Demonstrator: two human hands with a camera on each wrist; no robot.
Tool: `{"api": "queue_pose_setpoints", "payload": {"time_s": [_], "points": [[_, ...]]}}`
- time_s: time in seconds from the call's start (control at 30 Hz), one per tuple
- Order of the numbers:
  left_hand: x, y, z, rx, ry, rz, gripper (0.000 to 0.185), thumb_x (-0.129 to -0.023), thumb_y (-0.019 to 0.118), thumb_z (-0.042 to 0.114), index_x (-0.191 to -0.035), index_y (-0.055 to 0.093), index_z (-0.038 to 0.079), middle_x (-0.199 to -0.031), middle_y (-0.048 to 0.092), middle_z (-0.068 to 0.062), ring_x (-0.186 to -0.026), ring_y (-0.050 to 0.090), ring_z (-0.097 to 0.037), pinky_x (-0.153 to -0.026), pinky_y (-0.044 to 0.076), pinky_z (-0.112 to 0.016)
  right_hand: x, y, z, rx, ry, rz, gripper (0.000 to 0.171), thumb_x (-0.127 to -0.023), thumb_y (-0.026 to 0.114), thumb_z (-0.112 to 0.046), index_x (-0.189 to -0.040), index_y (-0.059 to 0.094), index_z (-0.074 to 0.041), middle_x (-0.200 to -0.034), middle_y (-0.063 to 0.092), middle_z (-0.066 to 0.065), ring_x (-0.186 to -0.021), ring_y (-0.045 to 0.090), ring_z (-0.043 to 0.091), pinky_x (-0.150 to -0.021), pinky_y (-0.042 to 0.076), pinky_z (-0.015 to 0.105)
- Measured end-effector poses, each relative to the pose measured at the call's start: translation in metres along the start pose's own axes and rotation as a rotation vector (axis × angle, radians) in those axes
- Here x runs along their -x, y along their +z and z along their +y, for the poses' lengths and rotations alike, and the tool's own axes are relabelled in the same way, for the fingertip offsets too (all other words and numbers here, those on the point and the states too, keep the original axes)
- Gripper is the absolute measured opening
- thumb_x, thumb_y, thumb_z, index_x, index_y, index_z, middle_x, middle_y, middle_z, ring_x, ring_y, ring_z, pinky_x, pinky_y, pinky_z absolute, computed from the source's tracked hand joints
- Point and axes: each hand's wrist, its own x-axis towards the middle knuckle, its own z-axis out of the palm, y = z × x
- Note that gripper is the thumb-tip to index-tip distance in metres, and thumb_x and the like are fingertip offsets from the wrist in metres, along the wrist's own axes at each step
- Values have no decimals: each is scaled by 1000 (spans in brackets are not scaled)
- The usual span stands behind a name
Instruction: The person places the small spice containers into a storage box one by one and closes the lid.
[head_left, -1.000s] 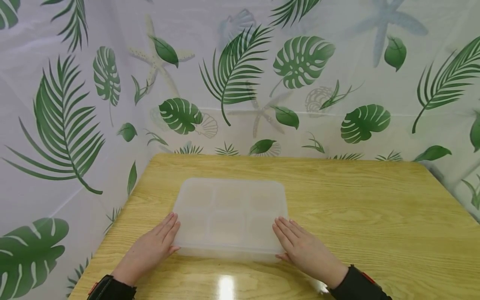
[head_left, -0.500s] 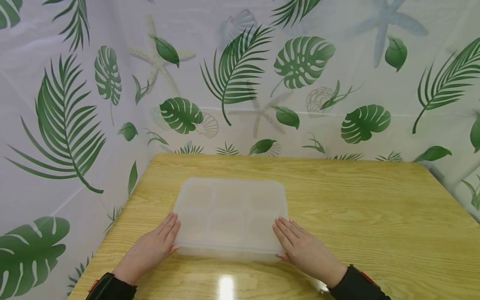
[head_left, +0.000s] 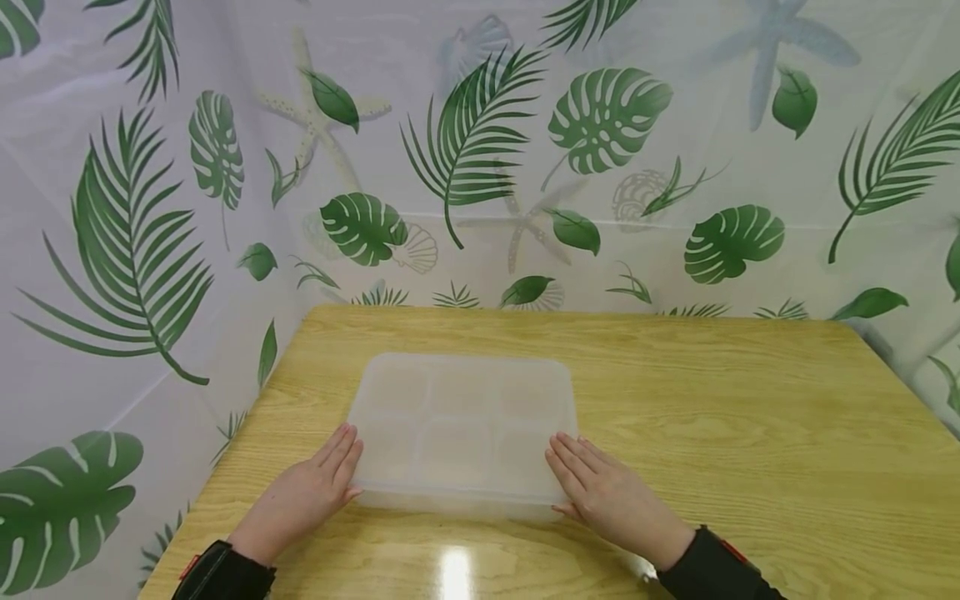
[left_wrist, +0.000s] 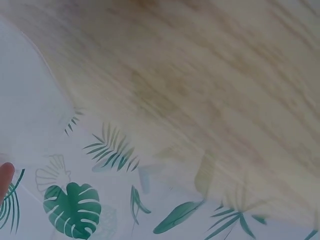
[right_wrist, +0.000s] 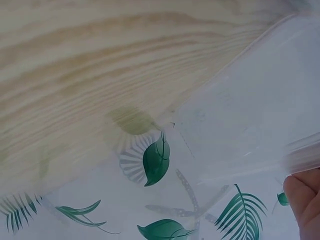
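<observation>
A translucent white plastic box (head_left: 461,429) lies flat on the wooden table, its lid marked off into several rectangular sections. My left hand (head_left: 300,500) rests on the box's left edge near the front corner, fingers straight and together, thumb low beside the corner. On the opposite side my right hand (head_left: 611,496) touches the right edge in the same way. Part of the box (left_wrist: 30,90) shows at the left of the left wrist view, with one fingertip below it. In the right wrist view the box's side (right_wrist: 250,100) appears pale, with part of the hand at lower right.
The wooden table (head_left: 712,417) extends to the right of the box and behind it. A white sheet (head_left: 480,283) printed with green leaves, shells and starfish hangs along the back and left. Black bands (head_left: 225,573) circle both wrists.
</observation>
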Motion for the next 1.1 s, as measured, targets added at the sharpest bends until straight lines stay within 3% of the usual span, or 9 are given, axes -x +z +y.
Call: {"api": "queue_pose_setpoints", "payload": {"time_s": [0.1,0.23,0.33,0.47,0.6,0.8,1.1], "points": [[1,-1,1,83,-61,-33,68,-98,11,37,-111,53,-14,-116,50,-28,-110,47,-34,-81,44,-39,1,0,-1,-28,20,-4,61,-99,16,-36,-113,55,9,-115,53,23,-107,51,30,-85,42,39],[4,-6,3,330,-262,-134,55,-95,35,37,-123,47,-9,-129,41,-22,-120,37,-30,-89,38,-41,-1,-4,-2,-150,106,-80,61,-96,28,-42,-120,50,9,-122,48,23,-115,43,31,-87,40,41],[3,-8,2,502,-422,-196,52,-94,45,30,-130,39,-6,-137,32,-18,-125,29,-28,-95,31,-43,-4,-7,-2,-317,268,-186,63,-92,43,-43,-127,41,9,-132,36,23,-124,31,31,-93,34,44],[-5,-9,-4,621,-534,-236,53,-97,36,29,-135,29,-7,-140,24,-19,-127,24,-30,-99,25,-45,-11,-8,2,-481,521,-288,68,-91,47,-39,-134,28,10,-140,20,23,-130,14,32,-99,22,47],[-12,-7,-8,641,-572,-232,54,-97,32,31,-134,29,-9,-140,24,-20,-127,24,-30,-99,23,-45,-15,-4,4,-507,636,-307,68,-93,43,-39,-134,25,12,-141,16,25,-130,11,33,-100,18,47],[-15,-1,-6,508,-568,-208,49,-96,38,27,-128,38,-11,-135,34,-20,-118,38,-32,-93,32,-46,-19,-1,-1,-448,625,-266,60,-92,48,-26,-129,29,17,-136,22,31,-128,17,37,-98,22,48],[-17,-6,-9,459,-530,-295,55,-94,41,32,-130,37,-9,-136,33,-19,-116,42,-31,-91,33,-49,-23,-2,-1,-428,637,-278,52,-91,45,-16,-128,31,18,-136,23,31,-127,18,38,-99,20,49]]}}
